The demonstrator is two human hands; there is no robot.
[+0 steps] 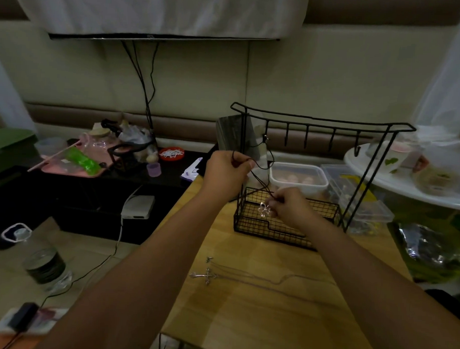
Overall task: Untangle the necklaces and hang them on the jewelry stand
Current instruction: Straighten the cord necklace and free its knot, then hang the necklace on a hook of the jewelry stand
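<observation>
Between the two hands, a black cord necklace [260, 175] is held taut on a slant in front of the jewelry stand [320, 175]. The left hand [227, 174] has its grip closed on the upper end of the cord, raised near the stand's left post; the right hand [291, 207] has its grip pinched on the lower end, just above the wire basket, where a clear pendant [264, 209] dangles. Up and to the right of the left grip lies the row of hooks [307, 138], and that hand is judged the nearer. A cross necklace [207, 275] is left on the tabletop [270, 319], well below both grips.
</observation>
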